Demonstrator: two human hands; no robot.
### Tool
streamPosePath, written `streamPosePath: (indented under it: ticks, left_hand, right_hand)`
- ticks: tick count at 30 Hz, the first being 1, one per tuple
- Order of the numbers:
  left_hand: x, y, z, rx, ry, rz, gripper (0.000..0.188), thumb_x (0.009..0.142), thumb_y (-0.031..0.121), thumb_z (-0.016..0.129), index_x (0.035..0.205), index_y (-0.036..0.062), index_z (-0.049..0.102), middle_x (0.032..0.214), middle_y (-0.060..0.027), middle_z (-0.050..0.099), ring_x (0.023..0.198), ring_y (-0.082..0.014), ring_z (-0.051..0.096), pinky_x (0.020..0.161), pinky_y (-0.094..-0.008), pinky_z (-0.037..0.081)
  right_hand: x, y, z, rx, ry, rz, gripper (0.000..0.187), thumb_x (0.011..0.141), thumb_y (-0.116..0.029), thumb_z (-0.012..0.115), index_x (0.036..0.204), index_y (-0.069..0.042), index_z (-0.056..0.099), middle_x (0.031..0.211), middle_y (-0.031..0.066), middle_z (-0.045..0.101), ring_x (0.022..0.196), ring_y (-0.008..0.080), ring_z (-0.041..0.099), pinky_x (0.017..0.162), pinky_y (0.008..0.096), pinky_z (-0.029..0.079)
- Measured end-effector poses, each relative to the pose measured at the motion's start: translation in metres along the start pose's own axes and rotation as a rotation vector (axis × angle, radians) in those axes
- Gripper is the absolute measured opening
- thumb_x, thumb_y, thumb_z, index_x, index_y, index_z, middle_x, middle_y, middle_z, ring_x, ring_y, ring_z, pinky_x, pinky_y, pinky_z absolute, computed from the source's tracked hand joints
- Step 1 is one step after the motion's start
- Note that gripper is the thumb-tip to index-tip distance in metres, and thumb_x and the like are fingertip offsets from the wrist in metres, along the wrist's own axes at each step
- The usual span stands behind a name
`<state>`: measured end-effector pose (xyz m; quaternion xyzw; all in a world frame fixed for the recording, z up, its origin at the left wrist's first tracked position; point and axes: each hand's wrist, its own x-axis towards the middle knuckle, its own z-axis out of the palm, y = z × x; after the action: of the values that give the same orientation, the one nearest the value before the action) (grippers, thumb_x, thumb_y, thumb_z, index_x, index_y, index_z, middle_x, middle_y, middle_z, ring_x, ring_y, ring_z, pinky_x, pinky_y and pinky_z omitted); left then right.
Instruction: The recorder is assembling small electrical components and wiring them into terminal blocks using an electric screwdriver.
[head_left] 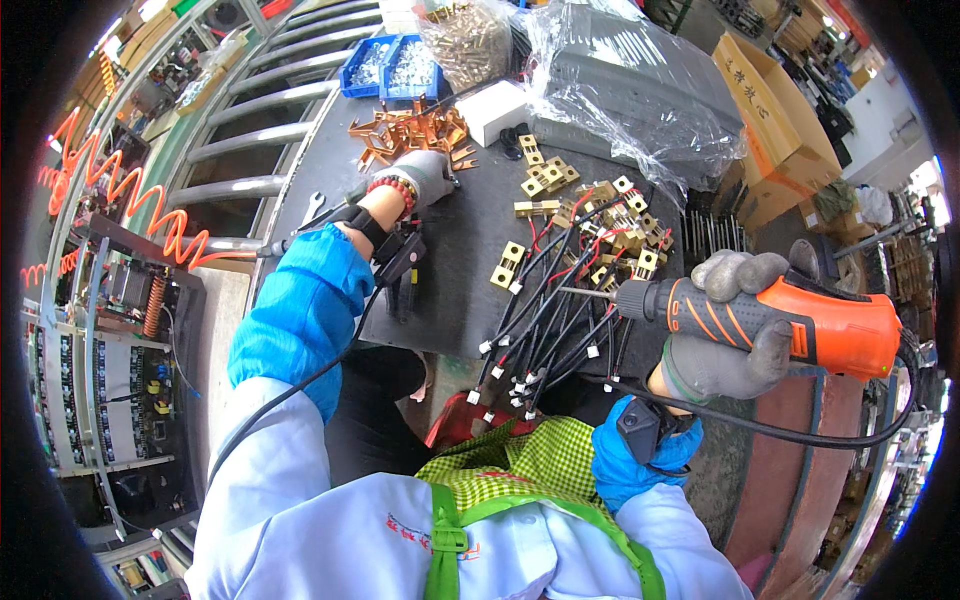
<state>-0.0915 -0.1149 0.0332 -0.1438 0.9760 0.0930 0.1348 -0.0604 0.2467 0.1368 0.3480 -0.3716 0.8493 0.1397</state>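
My right hand (pixel 735 325), in a grey glove, is wrapped round an orange and black electric screwdriver (pixel 835 320). The tool lies level, and its thin bit points left toward a heap of brass terminal blocks (pixel 625 225) with black and red wires. White connectors sit at the near wire ends. My left hand (pixel 420 180), also gloved, is low over the dark tabletop (pixel 440 300), just on the near side of a pile of copper brackets (pixel 405 130). Its fingers look curled in, and whatever they hold is hidden.
Beyond the brackets stand blue bins (pixel 410 68) of small parts and a bag of brass-coloured pieces (pixel 470 45). Plastic-wrapped grey parts (pixel 640 85) lie at the back right, beside a cardboard box (pixel 775 120). A wrench (pixel 314 207) rests at the left edge. The screwdriver's black cable (pixel 800 432) loops toward me.
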Motion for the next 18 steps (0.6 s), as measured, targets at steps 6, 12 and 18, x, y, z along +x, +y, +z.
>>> streamPosePath:
  ticks: [6, 12, 18]
  left_hand:
    - [-0.039, 0.008, -0.018, -0.742, 0.22, 0.073, 0.025, 0.094, 0.023, 0.055, 0.102, 0.0004, 0.062, 0.081, -0.0056, 0.065, 0.066, -0.0133, 0.062, 0.063, -0.0283, 0.051]
    - [-0.127, 0.094, 0.039, -2.4, -0.767, 0.081, 0.022, 0.098, 0.029, 0.05, 0.097, 0.0073, 0.056, 0.077, 0.0012, 0.053, 0.063, -0.0077, 0.049, 0.054, -0.0174, 0.041]
    - [-0.152, 0.132, 0.06, -2.882, -0.851, 0.154, 0.025, 0.099, 0.026, 0.048, 0.095, 0.002, 0.054, 0.083, -0.0055, 0.058, 0.066, -0.0122, 0.053, 0.054, -0.0204, 0.045]
  right_hand:
    - [-0.002, 0.006, -0.004, 0.075, -0.07, -0.119, 0.069, 0.082, -0.033, 0.065, 0.136, -0.002, 0.035, 0.1, 0.0128, 0.062, 0.074, 0.0218, 0.061, 0.064, 0.0347, 0.05]
    - [-0.004, 0.006, 0.001, 0.058, -0.089, -0.196, 0.069, 0.084, -0.038, 0.063, 0.137, -0.002, 0.034, 0.101, 0.0126, 0.061, 0.074, 0.0207, 0.061, 0.064, 0.035, 0.05]
    - [-0.004, 0.003, 0.009, 0.06, -0.115, -0.248, 0.072, 0.083, -0.049, 0.06, 0.131, -0.001, 0.038, 0.097, 0.0099, 0.06, 0.07, 0.0177, 0.054, 0.063, 0.0337, 0.043]
